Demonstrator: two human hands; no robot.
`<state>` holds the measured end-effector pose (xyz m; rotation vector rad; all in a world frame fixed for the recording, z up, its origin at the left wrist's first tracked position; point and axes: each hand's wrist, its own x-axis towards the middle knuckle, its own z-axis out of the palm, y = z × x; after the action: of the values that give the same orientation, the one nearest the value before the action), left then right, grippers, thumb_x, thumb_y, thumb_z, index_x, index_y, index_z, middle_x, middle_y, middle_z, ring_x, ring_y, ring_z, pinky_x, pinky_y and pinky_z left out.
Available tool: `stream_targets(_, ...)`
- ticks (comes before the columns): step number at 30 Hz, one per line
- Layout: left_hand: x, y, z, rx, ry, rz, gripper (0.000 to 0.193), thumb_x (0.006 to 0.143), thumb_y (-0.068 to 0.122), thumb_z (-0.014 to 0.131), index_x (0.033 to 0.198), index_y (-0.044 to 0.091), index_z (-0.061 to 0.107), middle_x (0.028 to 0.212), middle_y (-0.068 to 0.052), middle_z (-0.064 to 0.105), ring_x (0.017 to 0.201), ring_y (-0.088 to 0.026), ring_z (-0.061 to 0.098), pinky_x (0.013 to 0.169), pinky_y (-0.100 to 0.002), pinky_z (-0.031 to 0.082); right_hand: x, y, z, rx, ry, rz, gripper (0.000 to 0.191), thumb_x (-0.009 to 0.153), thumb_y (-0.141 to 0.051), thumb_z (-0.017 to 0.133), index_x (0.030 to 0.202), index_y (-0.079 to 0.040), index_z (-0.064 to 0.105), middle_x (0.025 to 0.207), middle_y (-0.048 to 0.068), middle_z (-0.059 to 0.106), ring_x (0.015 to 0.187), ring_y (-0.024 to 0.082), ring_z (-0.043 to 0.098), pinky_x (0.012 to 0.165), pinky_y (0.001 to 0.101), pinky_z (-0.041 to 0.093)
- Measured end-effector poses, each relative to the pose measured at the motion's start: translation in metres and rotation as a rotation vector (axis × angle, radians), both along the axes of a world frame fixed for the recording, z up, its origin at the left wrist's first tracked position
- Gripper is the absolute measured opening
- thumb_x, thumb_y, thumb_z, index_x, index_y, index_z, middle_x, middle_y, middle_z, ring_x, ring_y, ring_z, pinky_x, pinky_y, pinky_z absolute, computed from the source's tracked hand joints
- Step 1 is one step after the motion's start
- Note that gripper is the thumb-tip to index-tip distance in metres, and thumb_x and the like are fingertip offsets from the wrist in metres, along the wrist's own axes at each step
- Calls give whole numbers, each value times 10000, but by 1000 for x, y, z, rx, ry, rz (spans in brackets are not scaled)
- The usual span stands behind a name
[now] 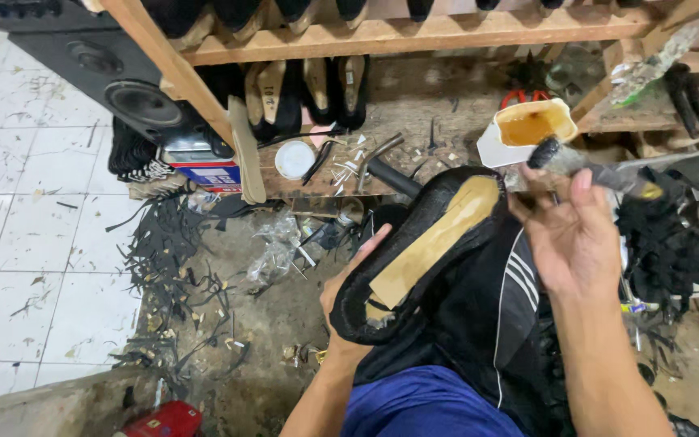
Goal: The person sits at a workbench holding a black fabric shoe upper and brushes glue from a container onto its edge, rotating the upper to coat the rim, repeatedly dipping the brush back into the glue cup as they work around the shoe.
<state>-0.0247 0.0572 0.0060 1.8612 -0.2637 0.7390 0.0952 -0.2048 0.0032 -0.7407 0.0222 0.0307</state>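
My left hand (pixel 348 283) grips a black shoe upper (pixel 414 251) turned sole-up, with a tan insole board showing inside its black lasted edge. The shoe rests over my knee, which is covered by black trousers with white stripes. My right hand (pixel 572 235) is raised to the right of the shoe's toe and holds a glue brush (pixel 556 155) whose dark bristle end points toward a white container of amber glue (pixel 530 129). The brush tip sits at the container's lower right rim.
A low wooden bench (pixel 398 105) holds a white lid, metal tools and scraps. Wooden racks (pixel 414 36) above carry black shoes on lasts. A black speaker (pixel 135 101) stands at left. Black offcuts litter the dirt floor beside white tiles. A red can (pixel 163 421) lies at bottom.
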Motion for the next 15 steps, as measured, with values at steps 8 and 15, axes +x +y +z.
stream_targets(8,-14,10,-19,-102,-64,-27,559,956,195,692,1429,-56,531,1409,-253,630,1307,-342,670,1143,-391,530,163,-74,-63,-1698,-506,-370,191,960,-152,825,1027,7,742,822,187,668,685,313,635,650,430,491)
stream_targets(15,-17,14,-34,-94,48,-18,491,941,112,685,1405,-16,589,1429,-263,634,1353,-373,649,1164,-401,491,198,-66,-97,-2015,-577,-312,218,844,-246,872,885,-62,763,808,177,708,809,395,655,728,513,486)
